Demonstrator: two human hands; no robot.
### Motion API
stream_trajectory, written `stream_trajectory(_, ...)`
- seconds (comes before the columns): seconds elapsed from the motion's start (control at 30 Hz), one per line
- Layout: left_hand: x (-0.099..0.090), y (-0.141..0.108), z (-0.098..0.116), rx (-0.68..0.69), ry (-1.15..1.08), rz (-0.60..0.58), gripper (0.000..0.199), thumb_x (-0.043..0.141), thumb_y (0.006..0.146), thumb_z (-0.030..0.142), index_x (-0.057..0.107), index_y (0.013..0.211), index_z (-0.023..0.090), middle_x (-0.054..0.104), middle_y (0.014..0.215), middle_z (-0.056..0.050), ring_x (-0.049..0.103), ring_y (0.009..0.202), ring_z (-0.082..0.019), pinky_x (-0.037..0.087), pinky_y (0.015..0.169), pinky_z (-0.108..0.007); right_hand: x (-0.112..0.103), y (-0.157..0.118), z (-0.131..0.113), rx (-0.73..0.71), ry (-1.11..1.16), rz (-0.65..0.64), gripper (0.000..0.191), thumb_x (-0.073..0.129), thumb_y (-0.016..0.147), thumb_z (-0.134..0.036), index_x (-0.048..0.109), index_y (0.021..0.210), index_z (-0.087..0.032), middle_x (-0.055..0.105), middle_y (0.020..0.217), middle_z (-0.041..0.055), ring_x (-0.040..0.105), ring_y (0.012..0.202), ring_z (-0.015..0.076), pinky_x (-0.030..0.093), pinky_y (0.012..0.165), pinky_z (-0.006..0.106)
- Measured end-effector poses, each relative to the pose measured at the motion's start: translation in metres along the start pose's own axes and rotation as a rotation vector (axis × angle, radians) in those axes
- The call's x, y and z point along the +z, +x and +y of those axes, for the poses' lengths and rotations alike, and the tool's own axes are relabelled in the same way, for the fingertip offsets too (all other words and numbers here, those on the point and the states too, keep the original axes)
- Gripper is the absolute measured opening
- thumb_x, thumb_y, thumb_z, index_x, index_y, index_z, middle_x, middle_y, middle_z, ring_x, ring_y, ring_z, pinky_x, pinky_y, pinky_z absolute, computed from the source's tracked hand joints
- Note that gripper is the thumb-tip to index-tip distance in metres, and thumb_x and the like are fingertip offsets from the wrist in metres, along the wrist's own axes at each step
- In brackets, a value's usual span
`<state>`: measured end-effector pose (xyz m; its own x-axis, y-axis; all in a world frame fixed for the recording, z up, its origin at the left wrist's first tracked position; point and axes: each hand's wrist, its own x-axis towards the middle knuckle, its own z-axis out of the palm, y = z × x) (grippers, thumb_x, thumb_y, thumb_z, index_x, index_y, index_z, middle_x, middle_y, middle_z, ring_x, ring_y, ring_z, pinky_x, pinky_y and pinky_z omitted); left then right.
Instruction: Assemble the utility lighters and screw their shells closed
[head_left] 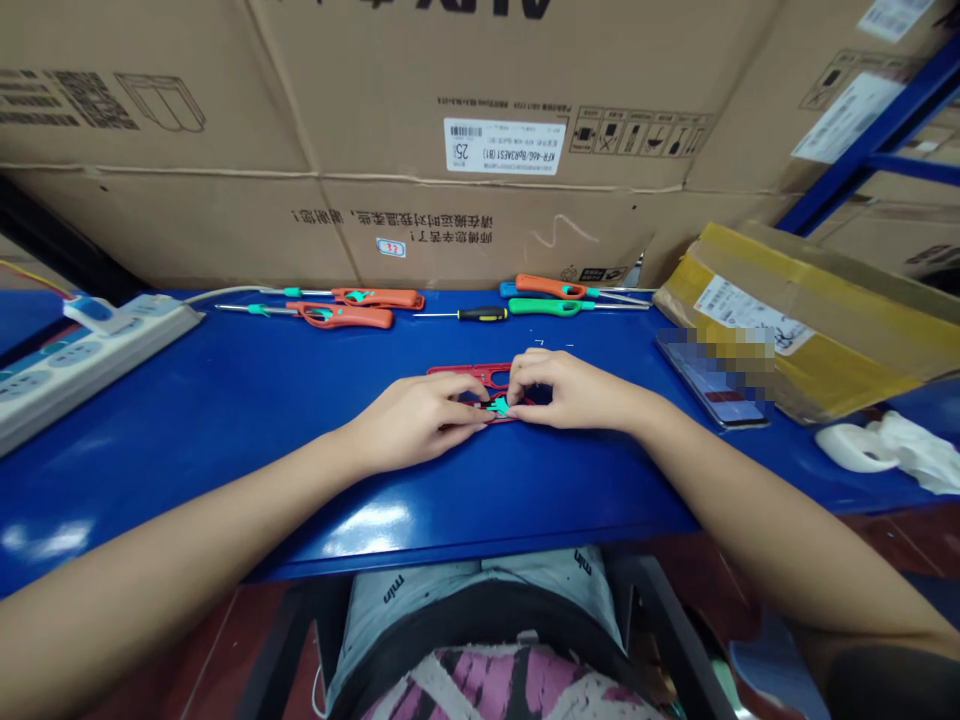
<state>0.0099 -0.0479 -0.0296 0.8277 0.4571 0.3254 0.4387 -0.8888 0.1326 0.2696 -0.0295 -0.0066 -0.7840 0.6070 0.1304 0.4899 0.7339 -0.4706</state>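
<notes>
At the middle of the blue table, my left hand point(427, 418) bends its fingers down onto the left part of an open red lighter casing half point(508, 419). My right hand point(574, 392) pinches from the other side, its thumb and forefinger at a small teal trigger piece point(498, 405) lying in that half. Fingertips of both hands cover much of the casing, so its inner parts are mostly hidden. Just behind it lies a second red casing half point(480, 374), close to the fingers and partly covered by them.
Orange lighters point(345, 316) lie back left, a screwdriver point(484, 314) in the middle, and a green lighter point(546, 307) beside others back right. A power strip point(97, 350) stands left. Rightward are a phone point(709, 385), a taped box point(810, 300) and a white roll point(855, 447). Cardboard boxes point(375, 130) wall the back.
</notes>
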Motion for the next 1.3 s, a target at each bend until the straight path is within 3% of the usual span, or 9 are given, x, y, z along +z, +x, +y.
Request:
stream_trajectory(0.43, -0.003, 0.000, 0.003, 0.036, 0.100, 0.012, 0.028, 0.050, 0.104, 0.027, 0.072, 0.121, 0.025, 0.071, 0.121, -0.006, 0.068, 0.108, -0.020, 0.055, 0.089, -0.031, -0.009, -0.004, -0.001, 0.022, 0.034, -0.012, 0.010, 0.067, 0.091, -0.028, 0.072, 0.091, -0.019, 0.070, 0.095, 0.0056, 0.062, 0.094, 0.0200, 0.046, 0.092, 0.035)
stream_trajectory(0.77, -0.001, 0.000, 0.001, 0.068, 0.153, -0.036, 0.030, 0.051, 0.102, 0.025, 0.073, 0.123, 0.026, 0.069, 0.122, -0.008, 0.066, 0.108, -0.024, 0.056, 0.088, -0.036, -0.013, -0.007, 0.004, 0.121, 0.046, -0.074, 0.008, 0.071, 0.088, -0.024, 0.072, 0.087, -0.017, 0.069, 0.093, 0.0042, 0.063, 0.087, 0.0168, 0.049, 0.081, 0.029)
stream_trajectory(0.93, -0.002, 0.000, 0.003, 0.043, 0.055, -0.003, 0.030, 0.053, 0.101, 0.024, 0.073, 0.122, 0.026, 0.070, 0.122, -0.007, 0.066, 0.108, -0.022, 0.054, 0.091, -0.035, -0.017, -0.008, 0.004, 0.123, 0.081, -0.077, 0.016, 0.070, 0.091, -0.033, 0.074, 0.090, -0.017, 0.070, 0.093, 0.0049, 0.064, 0.085, 0.0169, 0.049, 0.079, 0.029)
stream_trajectory(1.07, -0.008, 0.001, -0.003, -0.061, -0.107, 0.144, 0.026, 0.056, 0.100, 0.029, 0.076, 0.116, 0.023, 0.073, 0.115, -0.007, 0.065, 0.101, -0.020, 0.053, 0.091, -0.034, -0.020, -0.009, 0.014, 0.126, 0.010, 0.097, 0.021, 0.062, 0.096, -0.034, 0.073, 0.092, -0.017, 0.071, 0.094, 0.0065, 0.064, 0.085, 0.0180, 0.049, 0.080, 0.031)
stream_trajectory(1.17, -0.012, 0.001, -0.017, -0.205, -0.102, 0.263, 0.027, 0.056, 0.099, 0.031, 0.078, 0.107, 0.018, 0.074, 0.108, -0.009, 0.065, 0.099, -0.021, 0.053, 0.091, -0.036, -0.015, -0.007, 0.026, 0.181, -0.142, 0.227, 0.015, 0.061, 0.096, -0.028, 0.071, 0.095, -0.017, 0.071, 0.099, 0.0086, 0.065, 0.095, 0.0222, 0.049, 0.089, 0.037)
stream_trajectory(1.3, -0.012, -0.002, -0.040, -0.401, -0.064, 0.151, 0.033, 0.062, 0.094, 0.040, 0.077, 0.112, 0.017, 0.073, 0.109, -0.010, 0.065, 0.103, -0.026, 0.050, 0.097, -0.045, -0.003, -0.003, 0.037, 0.233, -0.254, 0.223, 0.017, 0.061, 0.095, -0.028, 0.071, 0.105, -0.018, 0.068, 0.109, 0.0115, 0.061, 0.109, 0.0273, 0.047, 0.098, 0.045)
